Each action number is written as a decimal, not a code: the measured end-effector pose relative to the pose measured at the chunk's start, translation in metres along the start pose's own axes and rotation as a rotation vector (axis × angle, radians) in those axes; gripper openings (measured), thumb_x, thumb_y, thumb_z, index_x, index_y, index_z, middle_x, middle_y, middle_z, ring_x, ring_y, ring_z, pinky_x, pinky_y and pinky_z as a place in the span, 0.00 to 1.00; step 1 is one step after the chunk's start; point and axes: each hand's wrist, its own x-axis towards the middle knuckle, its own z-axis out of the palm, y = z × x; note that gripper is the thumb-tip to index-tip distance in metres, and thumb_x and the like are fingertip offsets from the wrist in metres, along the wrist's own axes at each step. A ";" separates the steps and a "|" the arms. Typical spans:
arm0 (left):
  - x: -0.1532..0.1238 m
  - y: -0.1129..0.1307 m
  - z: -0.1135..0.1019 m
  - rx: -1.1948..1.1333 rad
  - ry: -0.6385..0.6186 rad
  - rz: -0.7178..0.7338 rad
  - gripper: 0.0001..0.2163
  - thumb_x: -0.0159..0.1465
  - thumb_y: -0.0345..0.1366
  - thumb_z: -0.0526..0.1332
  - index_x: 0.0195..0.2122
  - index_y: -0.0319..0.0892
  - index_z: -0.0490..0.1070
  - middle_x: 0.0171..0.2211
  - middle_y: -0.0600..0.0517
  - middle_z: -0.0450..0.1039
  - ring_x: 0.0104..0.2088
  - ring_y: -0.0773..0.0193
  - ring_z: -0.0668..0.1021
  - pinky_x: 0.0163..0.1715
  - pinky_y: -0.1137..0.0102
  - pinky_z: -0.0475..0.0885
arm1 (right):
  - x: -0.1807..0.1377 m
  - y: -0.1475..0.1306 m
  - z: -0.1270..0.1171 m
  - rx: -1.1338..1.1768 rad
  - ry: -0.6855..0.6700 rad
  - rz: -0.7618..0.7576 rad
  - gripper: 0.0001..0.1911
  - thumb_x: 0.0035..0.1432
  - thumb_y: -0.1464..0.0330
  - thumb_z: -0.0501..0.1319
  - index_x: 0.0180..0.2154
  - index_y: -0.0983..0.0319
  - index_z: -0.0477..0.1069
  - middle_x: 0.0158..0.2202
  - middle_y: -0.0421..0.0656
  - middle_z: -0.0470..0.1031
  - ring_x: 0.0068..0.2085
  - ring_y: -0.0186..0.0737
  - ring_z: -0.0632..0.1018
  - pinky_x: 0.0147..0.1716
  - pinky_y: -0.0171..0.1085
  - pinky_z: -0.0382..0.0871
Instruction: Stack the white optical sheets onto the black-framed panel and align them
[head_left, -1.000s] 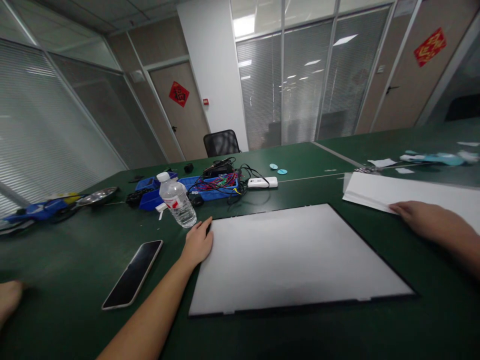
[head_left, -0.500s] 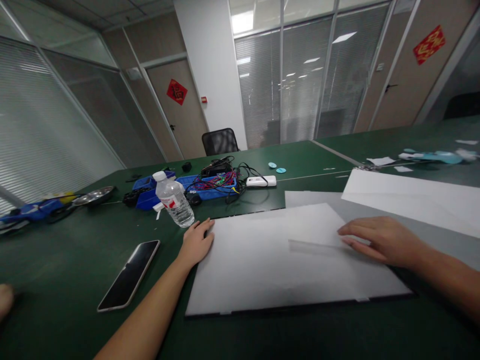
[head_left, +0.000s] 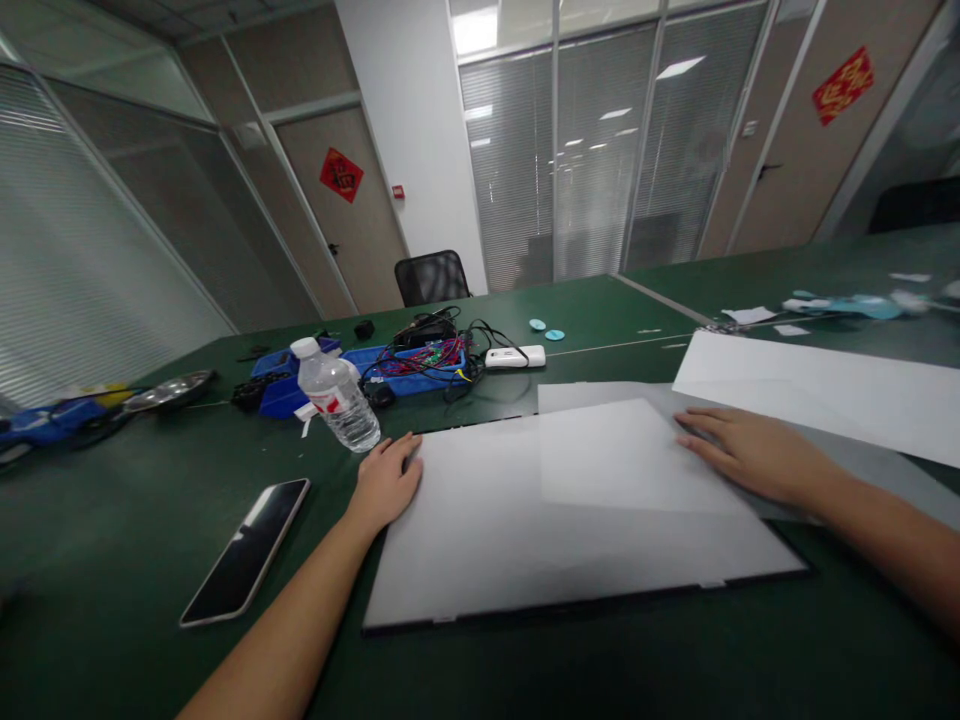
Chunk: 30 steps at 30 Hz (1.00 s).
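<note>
A flat white panel (head_left: 465, 540) with a thin black border lies on the green table in front of me. My left hand (head_left: 386, 483) rests at its left edge, thumb on the white surface and apart from the fingers. A thin translucent sheet (head_left: 600, 460) overlaps the panel's upper right part and reaches past its right side. My right hand (head_left: 750, 452) lies flat on this sheet, fingers stretched out to the left. Where the sheet ends under my right forearm is hidden.
A water bottle (head_left: 337, 398) stands just beyond my left hand, and a phone (head_left: 247, 552) lies to its left. Blue trays (head_left: 412, 375) with tangled wires are behind. White paper (head_left: 825, 388) lies at the right, with a green table (head_left: 97, 560) underneath everything.
The translucent sheet has shifted left over the panel, and its near edge now lies lower and flatter. My right hand has moved slightly away from me. My left hand stays at the panel's edge.
</note>
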 end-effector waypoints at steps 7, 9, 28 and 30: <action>0.001 -0.005 0.004 -0.007 0.024 0.009 0.25 0.72 0.42 0.54 0.68 0.43 0.73 0.70 0.49 0.71 0.70 0.46 0.71 0.72 0.52 0.62 | -0.002 -0.045 -0.006 0.069 0.067 -0.202 0.34 0.73 0.46 0.50 0.68 0.55 0.71 0.72 0.46 0.66 0.67 0.56 0.73 0.68 0.60 0.67; 0.001 -0.005 0.005 -0.007 0.031 0.012 0.25 0.72 0.42 0.54 0.67 0.43 0.74 0.70 0.49 0.71 0.70 0.46 0.71 0.72 0.52 0.62 | -0.001 -0.041 -0.009 0.061 0.110 -0.201 0.33 0.73 0.47 0.51 0.68 0.56 0.72 0.70 0.48 0.69 0.66 0.56 0.73 0.68 0.60 0.67; 0.000 -0.005 0.007 -0.018 0.036 0.002 0.25 0.72 0.42 0.55 0.67 0.44 0.73 0.70 0.48 0.71 0.70 0.44 0.71 0.71 0.49 0.63 | -0.001 -0.034 -0.012 -0.075 0.033 0.081 0.38 0.73 0.44 0.45 0.57 0.63 0.79 0.57 0.53 0.80 0.53 0.58 0.81 0.54 0.59 0.75; 0.000 -0.004 0.005 -0.019 0.025 -0.001 0.25 0.72 0.42 0.55 0.68 0.43 0.73 0.70 0.48 0.71 0.70 0.43 0.70 0.70 0.49 0.63 | -0.002 -0.040 -0.012 -0.073 0.024 0.070 0.38 0.73 0.43 0.44 0.59 0.63 0.78 0.58 0.53 0.79 0.53 0.58 0.81 0.54 0.58 0.75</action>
